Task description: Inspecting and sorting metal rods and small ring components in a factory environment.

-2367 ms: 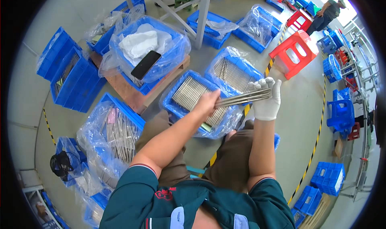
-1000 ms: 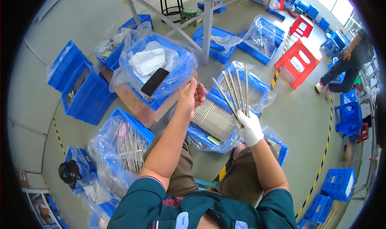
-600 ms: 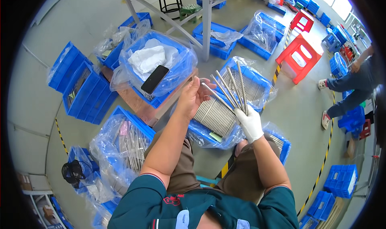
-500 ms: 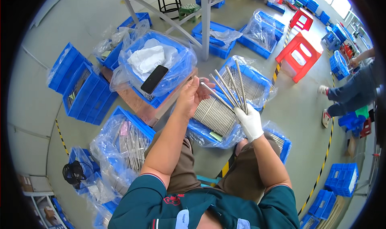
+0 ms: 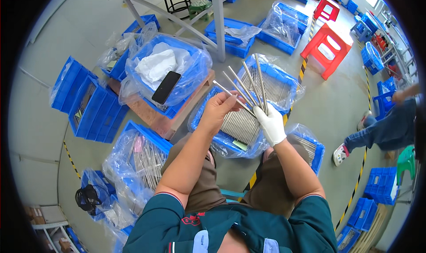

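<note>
Fanning beyond gloved fingers [image 5: 262, 112]: slim metal rods [image 5: 251, 82].

Impossible to read a single word or number. Red lettering-like stitching over a small red outlined emblem [image 5: 191, 219] on the chest of the dark green short-sleeved fabric shirt [image 5: 284, 222], too small to decipher. Lying beside slender silver metal rods [image 5: 239, 126] in the middle blue plastic crate [image 5: 223, 140], a pale green rectangular slip [image 5: 240, 145], without discernible writing. On the rods in the plastic-lined blue crate at left [image 5: 153, 135], a crumpled pink slip [image 5: 139, 144], likewise undecipherable. Inside the stacked blue plastic crates [image 5: 100, 126] farther left, a small yellow-green slip [image 5: 79, 114], too tiny to read. Along the grey floor [image 5: 321, 119], wordless yellow-and-black striped marking tape [image 5: 303, 71].
</note>
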`<state>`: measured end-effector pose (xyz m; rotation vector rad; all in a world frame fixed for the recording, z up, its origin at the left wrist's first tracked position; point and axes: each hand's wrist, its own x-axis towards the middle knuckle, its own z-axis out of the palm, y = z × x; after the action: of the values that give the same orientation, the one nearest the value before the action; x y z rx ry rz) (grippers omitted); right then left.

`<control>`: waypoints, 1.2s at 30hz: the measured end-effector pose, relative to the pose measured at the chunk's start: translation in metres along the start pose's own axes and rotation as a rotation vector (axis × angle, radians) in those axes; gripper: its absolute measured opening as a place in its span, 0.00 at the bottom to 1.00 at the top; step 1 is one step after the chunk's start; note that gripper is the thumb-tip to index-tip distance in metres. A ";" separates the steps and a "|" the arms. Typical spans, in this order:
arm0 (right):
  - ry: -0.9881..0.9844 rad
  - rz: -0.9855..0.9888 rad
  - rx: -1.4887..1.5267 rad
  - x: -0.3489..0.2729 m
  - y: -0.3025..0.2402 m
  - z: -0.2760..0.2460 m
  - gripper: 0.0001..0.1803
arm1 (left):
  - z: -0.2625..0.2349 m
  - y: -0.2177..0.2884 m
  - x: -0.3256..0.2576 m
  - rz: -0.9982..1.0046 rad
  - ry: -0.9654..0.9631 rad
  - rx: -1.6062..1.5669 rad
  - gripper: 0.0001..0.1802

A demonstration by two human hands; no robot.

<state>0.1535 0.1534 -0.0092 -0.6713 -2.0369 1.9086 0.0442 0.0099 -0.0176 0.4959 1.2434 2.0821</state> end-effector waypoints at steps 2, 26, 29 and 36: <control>0.020 0.060 -0.050 0.003 0.002 -0.005 0.13 | 0.006 0.006 -0.002 0.079 -0.017 0.109 0.16; -0.141 0.114 -0.086 -0.008 -0.006 -0.008 0.09 | -0.028 0.029 0.010 0.143 0.131 -0.175 0.15; -0.167 0.150 -0.046 -0.008 -0.005 -0.008 0.09 | -0.030 0.028 0.007 0.111 0.106 -0.146 0.13; -0.082 0.031 -0.134 -0.003 0.001 -0.008 0.14 | -0.012 0.016 0.006 -0.125 -0.058 0.116 0.15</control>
<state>0.1598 0.1591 -0.0090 -0.6691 -2.2333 1.8580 0.0273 0.0008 -0.0091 0.5128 1.3320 1.8873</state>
